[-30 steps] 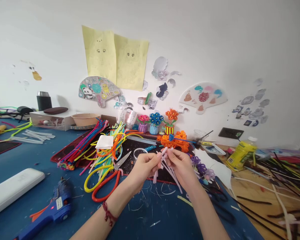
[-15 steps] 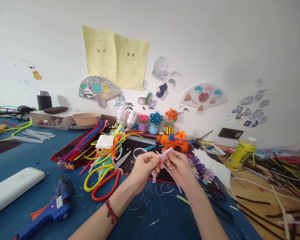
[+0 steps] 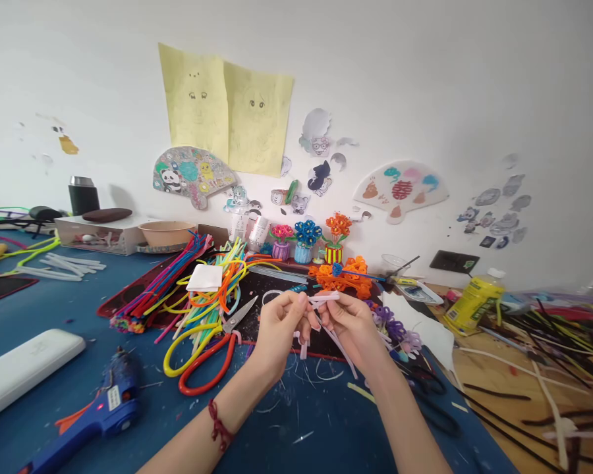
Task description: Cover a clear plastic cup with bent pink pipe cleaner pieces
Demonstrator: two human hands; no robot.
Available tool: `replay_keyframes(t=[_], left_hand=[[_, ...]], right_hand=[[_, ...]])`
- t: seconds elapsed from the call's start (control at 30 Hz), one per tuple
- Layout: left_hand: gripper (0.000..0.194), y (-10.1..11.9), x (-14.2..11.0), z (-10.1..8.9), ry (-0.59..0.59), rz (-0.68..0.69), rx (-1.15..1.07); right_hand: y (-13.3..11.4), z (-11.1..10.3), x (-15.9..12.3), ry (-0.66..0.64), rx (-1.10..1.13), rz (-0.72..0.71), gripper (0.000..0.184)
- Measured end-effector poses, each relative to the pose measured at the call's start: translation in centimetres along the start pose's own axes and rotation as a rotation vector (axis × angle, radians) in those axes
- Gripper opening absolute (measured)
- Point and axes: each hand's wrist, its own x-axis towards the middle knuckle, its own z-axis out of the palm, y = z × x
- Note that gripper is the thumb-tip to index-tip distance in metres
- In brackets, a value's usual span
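Pinching pale lilac strips (image 3: 327, 298), the fingers of the left hand (image 3: 284, 329) and right hand (image 3: 354, 322) hold them above the worktop (image 3: 277, 434), toward five o'clock from the head view's centre. From the strips: scissors (image 3: 238, 316) at nine, glue gun (image 3: 111, 408) at eight, yellow bottle (image 3: 476, 301) at three.

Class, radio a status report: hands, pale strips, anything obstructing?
Right hand pinching pale pink strips. Left hand against them. Scissors beside left hand, seemingly not obstructing.
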Motion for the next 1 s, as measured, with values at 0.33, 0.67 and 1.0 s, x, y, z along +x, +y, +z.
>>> replay_keyframes(t=[0.33, 0.67, 1.0], left_hand=[[0.027, 0.09, -0.35, -0.12, 0.065, 0.163, 0.19], [0.02, 0.38, -0.49, -0.2, 0.01, 0.158, 0.274], [0.023, 0.59, -0.56, -0.3, 0.0, 0.154, 0.329]], right_hand=[[0.04, 0.49, -0.14, 0.092, 0.005, -0.063, 0.021], [0.13, 0.46, -0.1, 0.186, -0.043, -0.099, 0.022], [-0.08, 0.59, -0.15, 0.182, -0.008, -0.067, 0.026]])
